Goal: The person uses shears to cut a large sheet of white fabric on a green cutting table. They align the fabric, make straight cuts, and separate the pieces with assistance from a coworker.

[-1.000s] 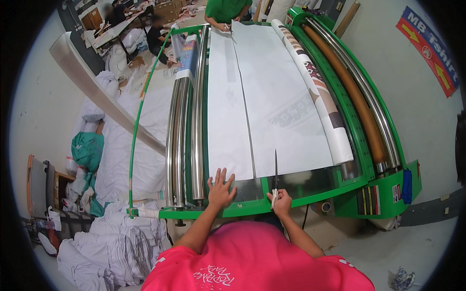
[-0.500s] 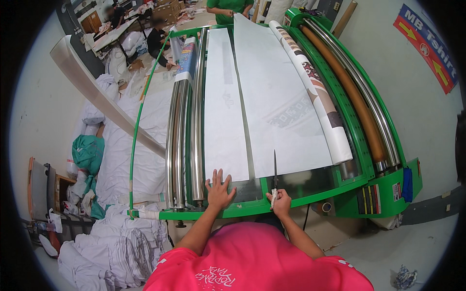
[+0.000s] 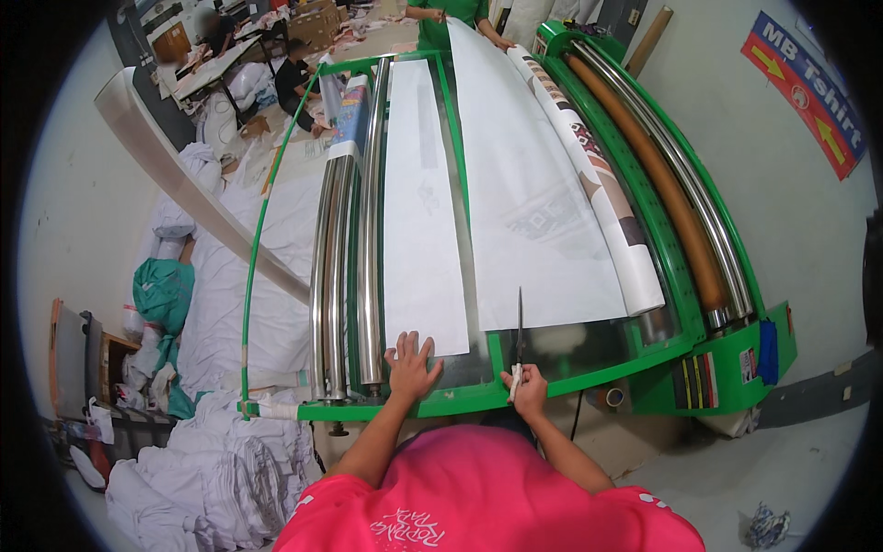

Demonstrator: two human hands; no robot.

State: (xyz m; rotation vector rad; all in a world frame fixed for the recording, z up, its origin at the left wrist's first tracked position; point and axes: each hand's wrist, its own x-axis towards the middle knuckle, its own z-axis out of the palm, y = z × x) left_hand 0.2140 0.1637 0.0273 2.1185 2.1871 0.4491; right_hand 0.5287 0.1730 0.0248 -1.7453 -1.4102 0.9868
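My left hand (image 3: 412,373) lies with fingers spread on the near end of a narrow white paper strip (image 3: 418,230). To its right, my right hand (image 3: 526,388) grips white-handled scissors (image 3: 520,327), their long dark blades pointing away from me past the front edge of a wide white sheet (image 3: 529,225). A gap separates the strip and sheet on the green machine bed (image 3: 451,397). At the far end, a person in green (image 3: 451,28) has both hands on the wide sheet, its far part raised.
Steel rollers (image 3: 338,276) line the left, a patterned roll (image 3: 607,198) and brown roller (image 3: 671,202) the right. A long pale curved piece (image 3: 193,175) leans at left. White fabric piles (image 3: 202,478) lie on the floor. People (image 3: 294,87) work at upper left.
The gap between strip and sheet has widened. The co-worker has shifted the wide sheet away and to the right. My left hand and the strip have moved slightly toward me.
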